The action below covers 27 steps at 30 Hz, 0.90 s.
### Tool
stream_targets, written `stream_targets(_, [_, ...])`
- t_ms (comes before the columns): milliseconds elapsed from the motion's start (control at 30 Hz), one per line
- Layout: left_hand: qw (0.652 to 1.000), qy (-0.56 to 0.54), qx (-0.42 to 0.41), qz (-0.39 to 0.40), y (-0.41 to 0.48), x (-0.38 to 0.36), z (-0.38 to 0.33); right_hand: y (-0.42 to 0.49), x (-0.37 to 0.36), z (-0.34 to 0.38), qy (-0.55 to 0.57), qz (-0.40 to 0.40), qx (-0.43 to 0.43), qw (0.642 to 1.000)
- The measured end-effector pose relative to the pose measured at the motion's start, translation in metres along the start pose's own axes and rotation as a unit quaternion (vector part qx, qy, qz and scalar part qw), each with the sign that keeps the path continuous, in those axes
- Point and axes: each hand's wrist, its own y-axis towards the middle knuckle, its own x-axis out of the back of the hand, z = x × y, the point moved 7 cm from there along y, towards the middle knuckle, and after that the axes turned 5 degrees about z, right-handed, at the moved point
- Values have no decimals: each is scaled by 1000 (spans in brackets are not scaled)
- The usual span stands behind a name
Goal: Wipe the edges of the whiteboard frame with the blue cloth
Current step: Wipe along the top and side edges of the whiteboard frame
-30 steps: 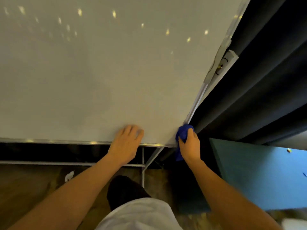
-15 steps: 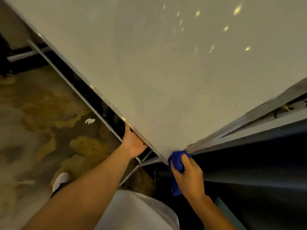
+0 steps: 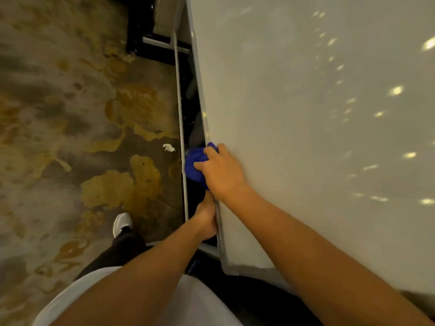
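Observation:
The whiteboard (image 3: 306, 125) fills the right side of the view, and its silver frame edge (image 3: 204, 114) runs from top centre down to a corner near the bottom. My right hand (image 3: 222, 171) presses a bunched blue cloth (image 3: 195, 164) against that frame edge, about midway along it. Just below, my left hand (image 3: 207, 220) grips the same frame edge, its fingers hidden behind the board.
A thin metal stand bar (image 3: 180, 128) runs parallel to the frame on its left. Left of it lies brown and grey patterned floor (image 3: 70, 125) with a crumpled white scrap (image 3: 169, 147). My white shoe (image 3: 122, 223) stands near the stand.
The view has swung left, so the frame edge now runs vertically. My right hand slid the cloth from the board's corner along the edge, past my left hand, which still holds the frame.

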Motion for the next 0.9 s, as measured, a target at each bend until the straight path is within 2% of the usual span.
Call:
stream_targets(67, [997,51,-23,-60,8,4,-13,28,-8,11,-152,79,116,978])
stream_targets(133, [991,79,-54,-89,15,1,-25,44,-18,5,-225,146,191,944])
stream_targets(200, [987,98,-80,-95,16,-5,-33,57,-19,-2,-274,202,230,912])
stream_targets(267, [979,130,-96,-123,10,-4,-34,76,-6,-5,-321,205,266,885])
stream_targets(333, [976,137,-106,-132,10,0,-27,109,24,-19,-365,159,237,886])
stream_targets(400, [971,159,-112,-137,12,0,-28,140,55,-41,-397,125,174,893])
stream_targets(433, [969,163,-122,-142,12,1,-29,143,58,-46,-402,114,172,892])
stream_targets(500, [962,171,-143,-158,12,3,-31,120,36,-32,-352,141,268,886])
stream_targets(567, [961,172,-148,-159,15,5,-23,65,-6,-10,-297,238,427,820])
stream_targets(600, [963,166,-148,-153,17,5,-18,54,-17,-11,-295,281,446,797])
stream_targets(633, [964,161,-152,-150,18,5,-16,63,-11,-14,-303,289,434,798])
stream_targets(733, [962,159,-164,-152,19,6,-24,139,49,-37,-393,170,259,866])
stream_targets(767, [960,164,-163,-155,20,6,-28,156,65,-46,-413,143,209,875])
stream_targets(833, [961,174,-163,-144,22,1,-33,161,68,-47,-401,133,209,882])
stream_targets(900, [959,180,-176,-132,22,-5,-44,129,39,-29,-322,194,281,883])
